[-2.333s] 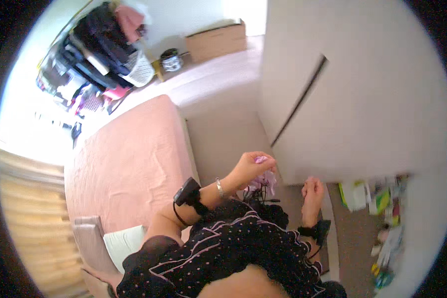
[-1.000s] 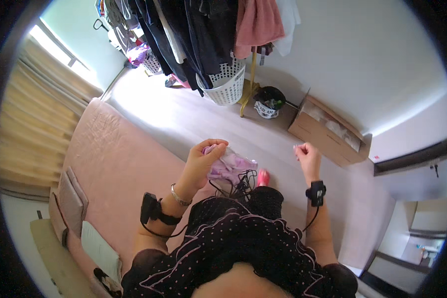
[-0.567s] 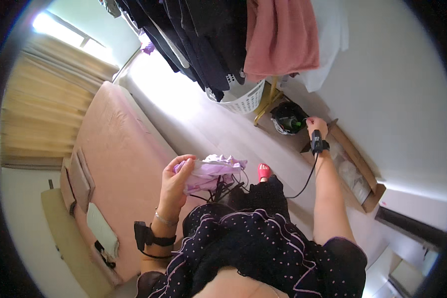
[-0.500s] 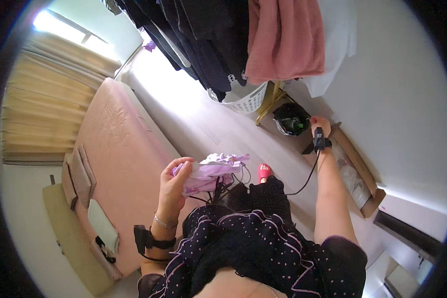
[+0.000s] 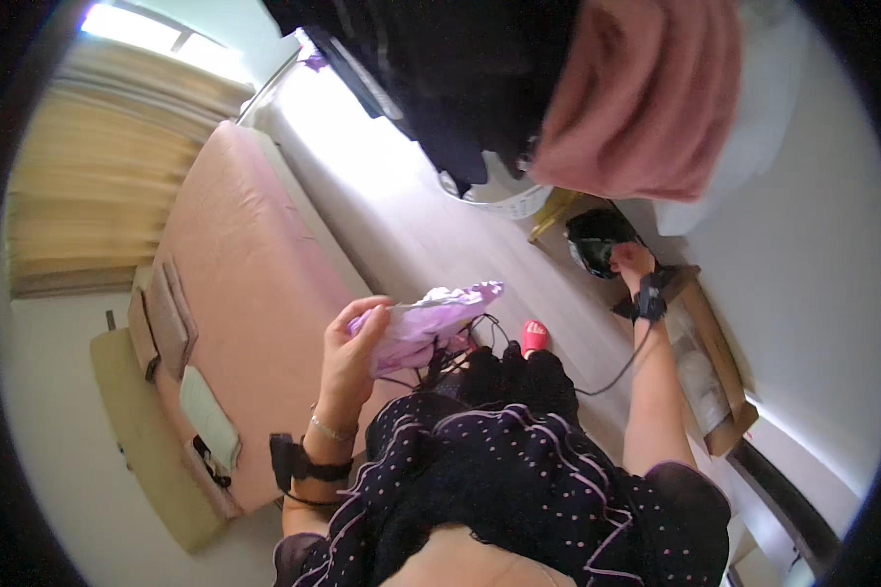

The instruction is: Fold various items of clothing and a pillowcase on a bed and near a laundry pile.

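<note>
My left hand (image 5: 347, 342) pinches a crumpled lilac-and-white plastic bag (image 5: 416, 333) by its left end, in front of my body. The bag's loose end points right, above dark cables (image 5: 440, 362). My right hand (image 5: 632, 259) is stretched out to the far right, over the near edge of a bin with a black liner (image 5: 597, 235). Its fingers are curled in, and whatever they may hold is too small to make out. Something dark green shows inside the bin.
Dark clothes (image 5: 440, 68) and a pink towel (image 5: 646, 98) hang ahead, above a white laundry basket (image 5: 514, 205). A bed (image 5: 255, 323) stands on the left. Beside my right forearm lies an open cardboard box (image 5: 719, 352) with whitish plastic inside. A cable runs from my right wrist.
My right hand has moved from beside the bin to its near edge, fingers curled. The lilac bag stays in my left hand, its loose end lifted slightly. The view has shifted, and the hanging clothes appear closer.
</note>
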Motion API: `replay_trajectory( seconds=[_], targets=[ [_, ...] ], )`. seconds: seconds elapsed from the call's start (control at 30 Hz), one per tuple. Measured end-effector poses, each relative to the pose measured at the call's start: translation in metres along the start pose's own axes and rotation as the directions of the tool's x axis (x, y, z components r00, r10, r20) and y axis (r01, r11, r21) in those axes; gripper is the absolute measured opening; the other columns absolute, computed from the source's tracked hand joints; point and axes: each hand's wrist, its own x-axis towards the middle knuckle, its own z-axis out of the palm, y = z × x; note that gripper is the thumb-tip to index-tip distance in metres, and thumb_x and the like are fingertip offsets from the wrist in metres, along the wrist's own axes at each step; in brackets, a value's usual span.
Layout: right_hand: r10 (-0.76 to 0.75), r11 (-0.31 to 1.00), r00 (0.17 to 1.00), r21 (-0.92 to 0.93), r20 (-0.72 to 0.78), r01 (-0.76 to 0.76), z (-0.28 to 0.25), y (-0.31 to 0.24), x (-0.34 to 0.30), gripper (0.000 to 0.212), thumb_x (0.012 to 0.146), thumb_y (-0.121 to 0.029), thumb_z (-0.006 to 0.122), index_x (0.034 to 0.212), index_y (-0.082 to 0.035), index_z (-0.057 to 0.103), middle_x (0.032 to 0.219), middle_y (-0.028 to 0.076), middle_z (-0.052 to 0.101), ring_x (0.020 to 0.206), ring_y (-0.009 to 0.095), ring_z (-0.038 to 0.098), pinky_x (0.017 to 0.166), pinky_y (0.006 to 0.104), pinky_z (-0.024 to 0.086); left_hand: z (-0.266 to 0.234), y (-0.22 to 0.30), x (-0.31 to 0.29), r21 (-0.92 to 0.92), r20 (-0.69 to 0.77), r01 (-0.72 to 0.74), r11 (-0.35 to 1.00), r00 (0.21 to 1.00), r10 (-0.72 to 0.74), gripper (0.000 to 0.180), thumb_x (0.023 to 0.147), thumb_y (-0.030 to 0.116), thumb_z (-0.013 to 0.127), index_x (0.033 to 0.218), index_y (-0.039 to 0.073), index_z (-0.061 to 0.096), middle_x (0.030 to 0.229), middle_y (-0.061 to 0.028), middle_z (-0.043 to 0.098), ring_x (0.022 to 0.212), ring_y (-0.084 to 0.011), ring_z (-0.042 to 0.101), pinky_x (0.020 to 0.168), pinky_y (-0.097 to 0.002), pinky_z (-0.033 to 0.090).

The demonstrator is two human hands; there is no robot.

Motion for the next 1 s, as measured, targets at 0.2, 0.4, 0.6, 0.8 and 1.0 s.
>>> replay_trajectory(
  seconds=[0.2,0.4,0.6,0.8,1.0],
  targets=[
    [-0.434,0.893,0.701,0.167,0.565,0.418,0.119,-0.179,-0.07,0.054,0.07,-0.025,0.074,0.117,-0.005,0.055,0.113,0.011,0.059,0.107,0.018,0.054,0.085,0.0309,0.045,-0.052,0.038,0.043,0.142,0.178,-0.188,0.972,0.971,0.162,0.02,0.086,0.014,0.061,0.1,0.0,0.061,0.088,-0.0005,0.059,0.079,-0.006,0.052,0.07,-0.0199,0.044],
    [-0.642,0.689,0.434,0.228,0.632,0.688,0.231,-0.308,-0.076,0.059,0.069,-0.029,0.075,0.12,-0.007,0.052,0.116,0.015,0.056,0.109,0.024,0.054,0.089,0.0349,0.044,-0.146,0.096,0.081,0.115,0.263,-0.298,0.948,0.929,0.26,0.018,0.085,0.01,0.062,0.1,0.0,0.061,0.088,0.0004,0.058,0.079,-0.0049,0.052,0.07,-0.0187,0.045],
    [-0.648,0.749,0.578,0.277,0.496,0.601,0.311,-0.394,-0.04,0.017,0.083,-0.005,0.056,0.1,-0.003,0.06,0.08,-0.001,0.059,0.074,0.007,0.053,0.066,0.0229,0.043,-0.268,0.158,0.143,0.007,0.145,-0.485,0.874,0.866,0.479,0.019,0.083,0.008,0.064,0.101,0.0,0.061,0.091,-0.0023,0.061,0.079,-0.0074,0.055,0.072,-0.0196,0.047],
    [-0.734,0.658,0.661,0.404,0.157,0.635,0.34,-0.529,0.007,0.019,0.09,-0.02,0.058,0.095,-0.002,0.061,0.069,-0.008,0.05,0.061,0.0,0.042,0.052,0.0167,0.033,-0.361,0.217,0.224,0.287,-0.103,-0.603,0.744,0.753,0.65,0.018,0.083,0.009,0.064,0.098,-0.001,0.064,0.086,-0.0034,0.064,0.077,-0.0077,0.057,0.069,-0.0211,0.048],
    [-0.84,0.532,0.537,0.313,0.079,0.787,0.396,-0.635,0.054,0.014,0.087,-0.013,0.06,0.091,0.0,0.064,0.066,-0.008,0.051,0.06,0.0,0.041,0.053,0.0166,0.033,-0.419,0.262,0.292,0.643,-0.139,-0.598,0.479,0.524,0.84,0.019,0.08,0.013,0.063,0.095,0.001,0.065,0.075,-0.008,0.066,0.07,-0.0092,0.06,0.063,-0.0236,0.047]
  ],
)
